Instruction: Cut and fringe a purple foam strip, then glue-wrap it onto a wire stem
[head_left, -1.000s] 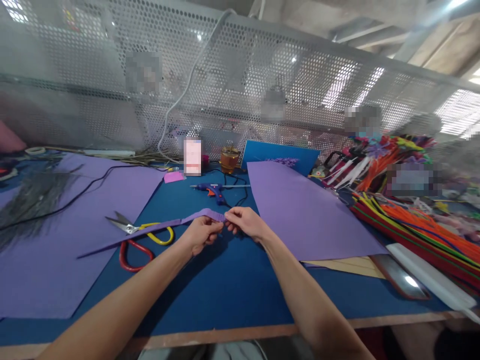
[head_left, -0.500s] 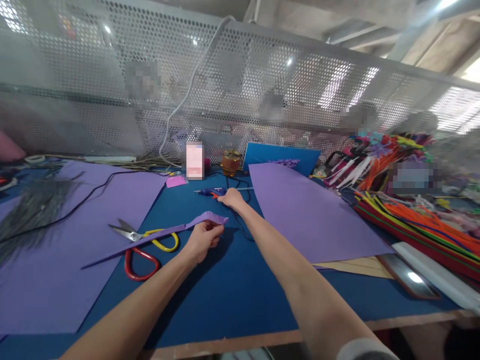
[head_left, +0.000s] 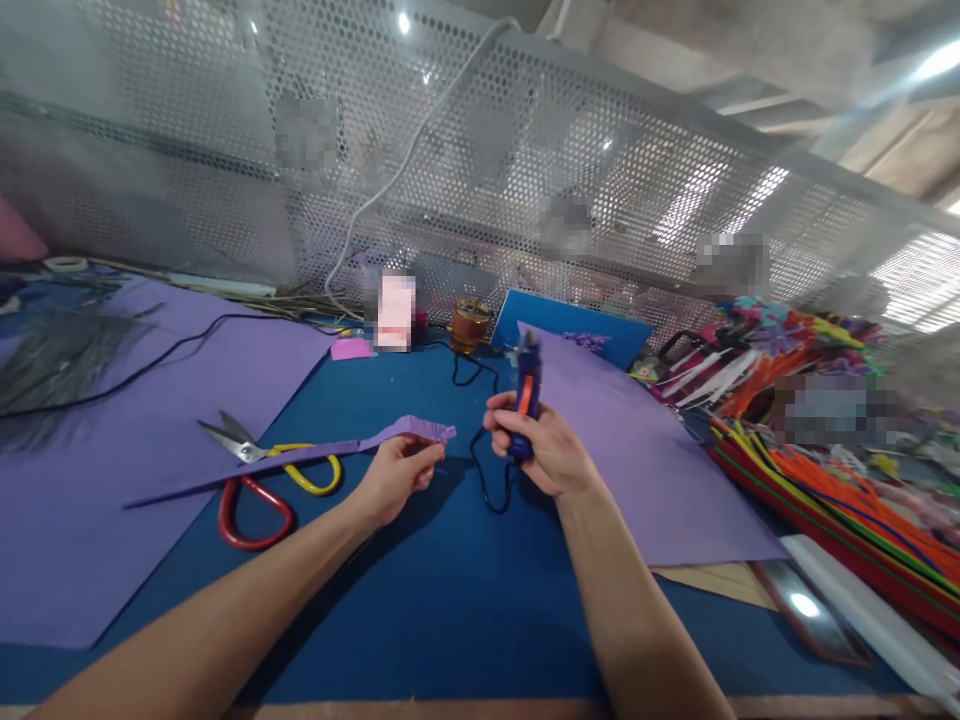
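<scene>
My left hand [head_left: 397,478] pinches the gathered end of a long purple paper strip [head_left: 300,456], whose tail runs left over the scissors [head_left: 255,515] with one red and one yellow handle. My right hand [head_left: 544,440] is wrapped round the lower part of a blue glue gun [head_left: 529,375] with an orange trigger, held upright, its nozzle end blurred. A black cord [head_left: 480,480] loops on the blue table [head_left: 450,620] between the two hands.
Large purple sheets lie left [head_left: 90,540] and right [head_left: 645,460]. Behind are a phone [head_left: 395,312], an amber jar [head_left: 471,325] and a perforated metal screen [head_left: 465,160]. Colourful stems [head_left: 847,490] and a dark phone [head_left: 810,610] lie right.
My right hand has taken up the glue gun from the table, moved right and nearer, and turned it upright. My left hand still holds the strip. The view has shifted slightly.
</scene>
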